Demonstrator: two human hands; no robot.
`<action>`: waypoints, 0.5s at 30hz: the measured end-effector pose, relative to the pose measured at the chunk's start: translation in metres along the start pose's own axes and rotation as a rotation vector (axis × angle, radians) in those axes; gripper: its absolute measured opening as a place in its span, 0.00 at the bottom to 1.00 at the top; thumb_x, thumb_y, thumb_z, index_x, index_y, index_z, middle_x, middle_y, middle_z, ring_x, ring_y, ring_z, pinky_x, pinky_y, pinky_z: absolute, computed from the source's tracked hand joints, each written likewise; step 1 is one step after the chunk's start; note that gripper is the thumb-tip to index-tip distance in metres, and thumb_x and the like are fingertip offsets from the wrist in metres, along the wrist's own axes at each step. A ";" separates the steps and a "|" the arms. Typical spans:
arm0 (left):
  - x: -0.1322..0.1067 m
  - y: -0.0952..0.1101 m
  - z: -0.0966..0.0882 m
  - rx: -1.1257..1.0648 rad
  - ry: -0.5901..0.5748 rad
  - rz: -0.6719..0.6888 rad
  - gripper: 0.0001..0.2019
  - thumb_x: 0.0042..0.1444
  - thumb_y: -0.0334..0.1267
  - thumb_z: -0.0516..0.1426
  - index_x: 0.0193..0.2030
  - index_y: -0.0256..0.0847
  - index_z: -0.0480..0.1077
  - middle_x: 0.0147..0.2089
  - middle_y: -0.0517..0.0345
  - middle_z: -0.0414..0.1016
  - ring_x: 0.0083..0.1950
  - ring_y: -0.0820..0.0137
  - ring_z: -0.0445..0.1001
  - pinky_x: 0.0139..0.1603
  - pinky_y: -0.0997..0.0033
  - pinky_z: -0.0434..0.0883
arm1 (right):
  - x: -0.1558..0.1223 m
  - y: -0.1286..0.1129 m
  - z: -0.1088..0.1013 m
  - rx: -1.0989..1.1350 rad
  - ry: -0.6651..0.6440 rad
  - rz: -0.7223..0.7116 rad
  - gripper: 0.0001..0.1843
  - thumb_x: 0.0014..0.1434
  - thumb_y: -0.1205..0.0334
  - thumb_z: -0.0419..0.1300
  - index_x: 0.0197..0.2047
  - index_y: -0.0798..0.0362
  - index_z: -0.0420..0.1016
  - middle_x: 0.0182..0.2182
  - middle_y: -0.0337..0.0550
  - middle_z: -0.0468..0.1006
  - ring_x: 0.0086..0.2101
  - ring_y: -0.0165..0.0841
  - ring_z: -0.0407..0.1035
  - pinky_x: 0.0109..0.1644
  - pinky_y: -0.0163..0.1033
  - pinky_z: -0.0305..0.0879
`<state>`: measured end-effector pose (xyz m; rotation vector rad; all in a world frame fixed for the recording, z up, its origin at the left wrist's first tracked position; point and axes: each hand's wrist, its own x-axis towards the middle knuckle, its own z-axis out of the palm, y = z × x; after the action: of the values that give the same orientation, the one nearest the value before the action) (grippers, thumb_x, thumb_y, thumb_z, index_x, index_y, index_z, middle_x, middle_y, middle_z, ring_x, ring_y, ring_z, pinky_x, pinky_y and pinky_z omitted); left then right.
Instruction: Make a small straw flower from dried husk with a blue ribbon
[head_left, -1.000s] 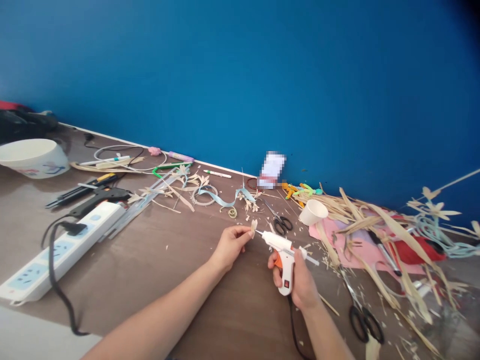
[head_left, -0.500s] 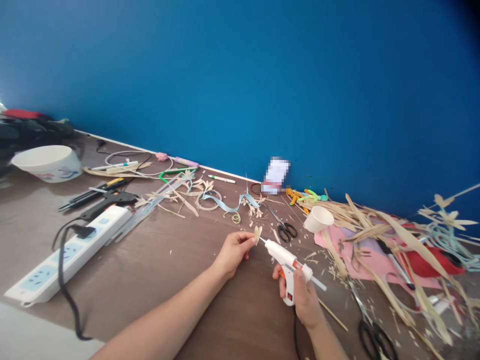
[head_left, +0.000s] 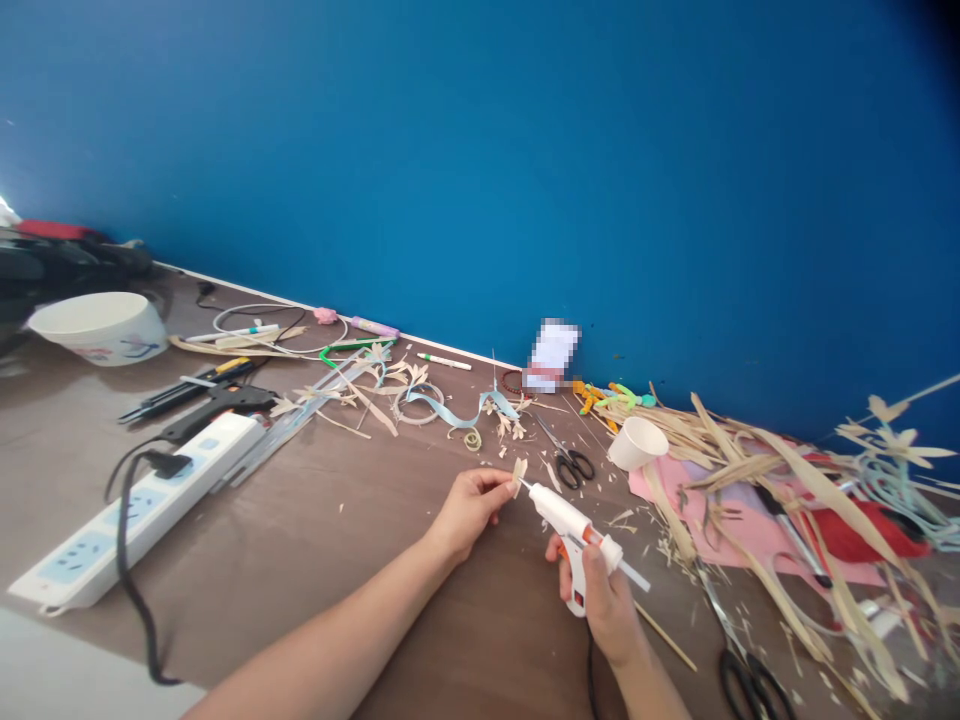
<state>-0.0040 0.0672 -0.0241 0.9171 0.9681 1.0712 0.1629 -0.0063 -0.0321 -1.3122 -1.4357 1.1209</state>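
My left hand (head_left: 474,508) pinches a small pale piece of dried husk (head_left: 520,472) between thumb and fingers, above the brown table. In my right hand (head_left: 600,595) is a white hot glue gun (head_left: 561,513) with an orange trigger and a clear glue stick jutting from its back. The gun's thin nozzle points left and meets or nearly meets the husk piece; I cannot tell whether glue is coming out. Just beyond the gun lie small black-handled scissors (head_left: 574,467). A dark cord runs down from the gun's grip.
A white power strip (head_left: 142,520), a black glue gun (head_left: 217,405) and a white bowl (head_left: 97,325) stand left. A paper cup (head_left: 637,443), husk strips (head_left: 750,440), pink paper (head_left: 750,525) and larger scissors (head_left: 739,660) are right. A blue wall (head_left: 480,180) rises behind the table.
Hardly anything differs. The husk piece and the glue gun's tip have shifted very slightly, and the whole view has moved a few pixels.
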 end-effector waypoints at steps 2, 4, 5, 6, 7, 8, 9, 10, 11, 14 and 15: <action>0.000 0.001 0.000 -0.002 0.005 0.002 0.12 0.39 0.42 0.61 0.28 0.33 0.74 0.21 0.61 0.66 0.19 0.81 0.54 0.18 0.78 0.53 | 0.000 0.000 -0.001 -0.018 0.011 0.001 0.26 0.57 0.42 0.41 0.32 0.56 0.66 0.14 0.34 0.61 0.15 0.24 0.51 0.18 0.32 0.49; 0.000 0.001 0.000 -0.006 0.010 0.005 0.12 0.39 0.42 0.61 0.27 0.33 0.73 0.21 0.61 0.66 0.18 0.81 0.54 0.18 0.78 0.53 | 0.000 0.000 0.000 -0.028 0.021 0.000 0.25 0.57 0.42 0.42 0.33 0.56 0.66 0.14 0.34 0.61 0.15 0.24 0.52 0.18 0.32 0.50; -0.001 0.002 0.000 -0.006 0.011 0.005 0.12 0.39 0.42 0.61 0.27 0.33 0.73 0.21 0.61 0.66 0.18 0.81 0.54 0.18 0.78 0.53 | 0.000 0.000 0.000 -0.028 0.023 -0.004 0.25 0.57 0.42 0.42 0.33 0.56 0.66 0.14 0.34 0.61 0.15 0.24 0.52 0.18 0.32 0.50; -0.001 0.002 0.000 -0.005 0.008 0.004 0.12 0.39 0.42 0.61 0.26 0.33 0.73 0.21 0.61 0.66 0.19 0.81 0.54 0.18 0.78 0.53 | 0.000 -0.001 0.000 -0.027 0.020 -0.009 0.26 0.57 0.42 0.41 0.32 0.56 0.66 0.14 0.34 0.61 0.15 0.24 0.52 0.18 0.32 0.50; -0.001 0.002 0.001 -0.003 0.005 0.001 0.12 0.39 0.42 0.61 0.27 0.33 0.73 0.21 0.61 0.66 0.19 0.81 0.54 0.18 0.78 0.53 | 0.000 -0.001 0.000 -0.027 0.015 -0.013 0.26 0.57 0.42 0.41 0.32 0.56 0.66 0.14 0.34 0.61 0.14 0.24 0.51 0.18 0.32 0.50; -0.001 0.003 0.001 0.000 0.002 -0.001 0.12 0.39 0.42 0.61 0.27 0.33 0.73 0.21 0.61 0.66 0.19 0.81 0.54 0.18 0.78 0.53 | 0.000 -0.002 0.000 -0.029 0.013 -0.015 0.26 0.57 0.42 0.41 0.32 0.56 0.66 0.14 0.34 0.61 0.14 0.24 0.51 0.18 0.32 0.50; -0.002 0.003 0.001 0.002 0.001 -0.001 0.12 0.39 0.42 0.61 0.27 0.33 0.73 0.21 0.61 0.66 0.19 0.81 0.54 0.18 0.78 0.53 | -0.001 -0.002 0.000 -0.033 0.014 -0.012 0.26 0.57 0.41 0.41 0.31 0.56 0.66 0.14 0.34 0.61 0.14 0.24 0.51 0.18 0.32 0.50; -0.002 0.003 0.001 0.004 0.002 -0.001 0.12 0.39 0.42 0.61 0.27 0.33 0.73 0.21 0.61 0.66 0.19 0.81 0.54 0.18 0.78 0.53 | -0.001 -0.002 0.000 -0.039 0.015 -0.006 0.27 0.57 0.41 0.41 0.31 0.56 0.66 0.13 0.34 0.61 0.14 0.24 0.52 0.18 0.32 0.50; -0.002 0.003 0.001 0.005 0.005 -0.001 0.12 0.39 0.42 0.61 0.27 0.33 0.73 0.21 0.61 0.66 0.18 0.81 0.54 0.18 0.78 0.53 | -0.001 -0.003 0.000 -0.044 0.017 0.002 0.27 0.56 0.40 0.41 0.31 0.56 0.66 0.14 0.34 0.61 0.14 0.24 0.52 0.18 0.32 0.50; -0.002 0.004 0.001 0.008 0.011 0.001 0.12 0.39 0.42 0.61 0.27 0.33 0.73 0.21 0.61 0.66 0.18 0.81 0.54 0.18 0.78 0.53 | -0.001 -0.004 -0.001 -0.051 0.024 0.011 0.27 0.56 0.40 0.42 0.31 0.56 0.66 0.14 0.34 0.61 0.15 0.25 0.52 0.19 0.32 0.51; -0.002 0.004 0.001 0.010 0.012 0.000 0.12 0.39 0.42 0.61 0.26 0.33 0.73 0.21 0.61 0.66 0.18 0.81 0.54 0.18 0.78 0.53 | -0.001 -0.004 -0.001 -0.051 0.021 0.009 0.26 0.56 0.40 0.42 0.31 0.55 0.66 0.14 0.34 0.61 0.15 0.25 0.52 0.19 0.32 0.51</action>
<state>-0.0042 0.0659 -0.0199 0.9196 0.9837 1.0738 0.1628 -0.0077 -0.0283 -1.3638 -1.4525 1.0800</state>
